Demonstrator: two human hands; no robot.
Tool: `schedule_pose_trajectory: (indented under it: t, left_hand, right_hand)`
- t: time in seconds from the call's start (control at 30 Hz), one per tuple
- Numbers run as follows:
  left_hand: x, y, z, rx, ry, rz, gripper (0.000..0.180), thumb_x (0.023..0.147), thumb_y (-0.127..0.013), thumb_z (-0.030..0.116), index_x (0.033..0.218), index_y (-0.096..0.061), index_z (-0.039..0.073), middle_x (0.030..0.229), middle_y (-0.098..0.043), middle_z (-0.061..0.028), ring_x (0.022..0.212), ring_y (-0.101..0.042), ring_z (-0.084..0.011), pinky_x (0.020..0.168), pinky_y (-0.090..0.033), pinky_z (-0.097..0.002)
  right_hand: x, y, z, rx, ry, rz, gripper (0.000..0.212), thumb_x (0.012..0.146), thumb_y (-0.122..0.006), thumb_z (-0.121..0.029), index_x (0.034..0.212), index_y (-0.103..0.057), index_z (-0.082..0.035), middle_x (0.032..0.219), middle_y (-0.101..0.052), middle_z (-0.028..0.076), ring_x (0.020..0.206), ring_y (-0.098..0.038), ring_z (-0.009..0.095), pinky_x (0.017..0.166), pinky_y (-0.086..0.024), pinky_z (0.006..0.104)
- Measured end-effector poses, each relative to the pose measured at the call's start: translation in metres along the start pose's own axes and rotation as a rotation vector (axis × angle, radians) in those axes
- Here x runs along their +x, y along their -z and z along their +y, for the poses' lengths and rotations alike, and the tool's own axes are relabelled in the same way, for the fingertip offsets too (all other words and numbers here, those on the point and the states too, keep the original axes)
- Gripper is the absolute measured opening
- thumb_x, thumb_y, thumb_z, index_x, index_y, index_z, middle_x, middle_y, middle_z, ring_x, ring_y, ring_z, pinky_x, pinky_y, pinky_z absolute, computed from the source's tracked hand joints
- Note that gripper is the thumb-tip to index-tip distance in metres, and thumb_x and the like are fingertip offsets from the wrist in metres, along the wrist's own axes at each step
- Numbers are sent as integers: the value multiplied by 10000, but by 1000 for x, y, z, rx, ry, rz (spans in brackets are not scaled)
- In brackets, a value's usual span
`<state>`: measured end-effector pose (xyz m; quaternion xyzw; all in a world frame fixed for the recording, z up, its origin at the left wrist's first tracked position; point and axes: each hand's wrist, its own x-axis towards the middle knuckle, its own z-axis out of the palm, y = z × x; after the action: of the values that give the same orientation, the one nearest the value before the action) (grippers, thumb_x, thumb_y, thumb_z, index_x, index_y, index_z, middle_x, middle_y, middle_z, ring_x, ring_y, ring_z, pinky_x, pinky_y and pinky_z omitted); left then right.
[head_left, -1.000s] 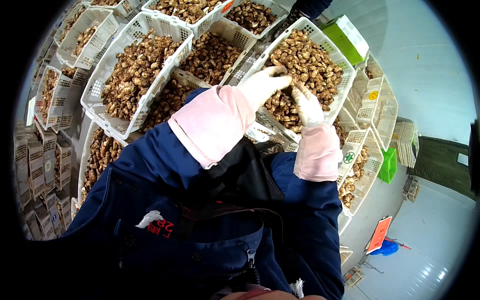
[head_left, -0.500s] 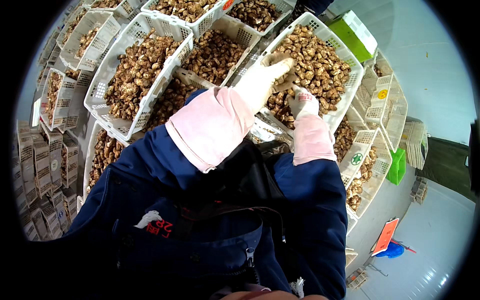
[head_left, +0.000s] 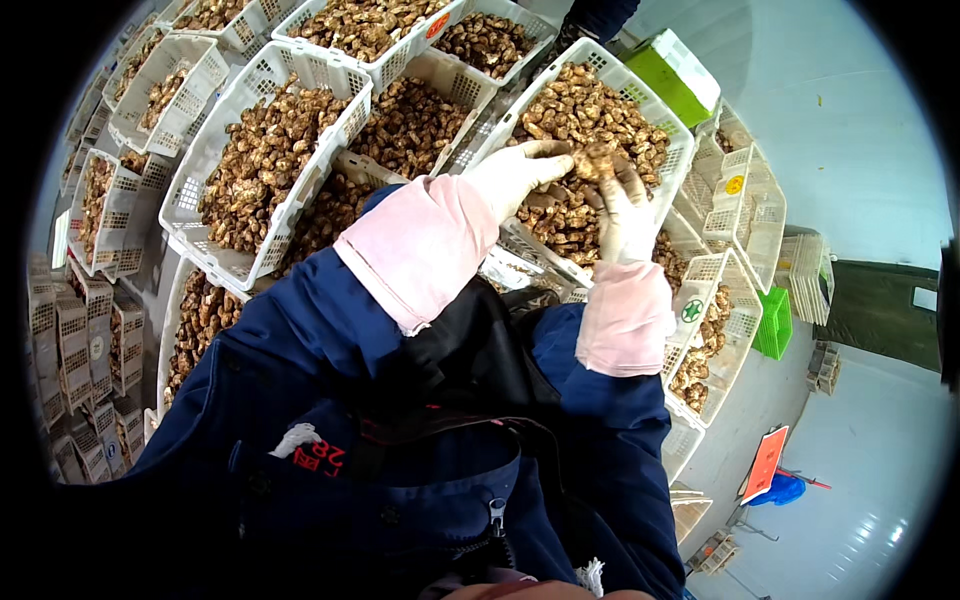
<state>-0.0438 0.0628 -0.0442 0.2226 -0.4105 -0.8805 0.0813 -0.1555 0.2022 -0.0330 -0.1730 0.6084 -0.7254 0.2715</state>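
Observation:
Both my hands, in white gloves with pink cuffs, are over a white plastic crate (head_left: pixel 683 150) heaped with brown and cream lumpy mushrooms (head_left: pixel 590 105). My right hand (head_left: pixel 625 222) reaches up from the near side, its darkened fingertips closed on one pale brown mushroom (head_left: pixel 596 161) raised above the heap. From the left comes my left hand (head_left: pixel 518 178), its fingers curved and parted from the thumb. Its fingertips are right beside that mushroom; whether they touch it I cannot tell.
More crates of mushrooms, such as a white crate (head_left: pixel 180 200), surround me on the left and far side. A green and white box (head_left: pixel 675 75) stands beyond the heap. To the right are stacked pale crates (head_left: pixel 745 210), a green basket (head_left: pixel 772 325) and an orange board (head_left: pixel 765 464).
My right hand has risen from the heap's near edge with a mushroom in its fingers. My left hand has tilted lower, toward it. The whole view has shifted slightly.

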Motion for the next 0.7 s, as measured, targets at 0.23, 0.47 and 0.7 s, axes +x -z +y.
schedule_pose_trajectory:
  t: [0.23, 0.47, 0.7]
  left_hand:
    - [-6, 4, 1, -155, -31, -83, 407, 912, -628, 124, 1302, -526, 65, 1046, -621, -17, 871, -587, -92, 742, -513, -246]
    - [-15, -9, 8, 143, -102, -131, 480, 902, -613, 87, 1351, -464, 7, 1157, -590, -54, 1046, -556, -125, 874, -461, -240]
    - [-2, -3, -2, 80, -90, -173, 586, 859, -649, 62, 1395, -416, 20, 1158, -593, -47, 985, -566, -96, 819, -467, -219]
  right_hand:
    - [-13, -10, -2, -157, -28, -16, 518, 912, -630, -89, 1368, -411, 25, 1265, -546, 122, 1130, -559, 205, 899, -523, 319]
    - [-5, -4, 16, -74, 70, -25, 499, 882, -647, -19, 1328, -435, 61, 1257, -572, 126, 1072, -576, 148, 934, -465, 260]
    - [-4, 2, 17, -135, -10, 64, 461, 917, -638, -120, 1323, -481, 30, 1159, -631, 99, 988, -612, 149, 882, -494, 251]
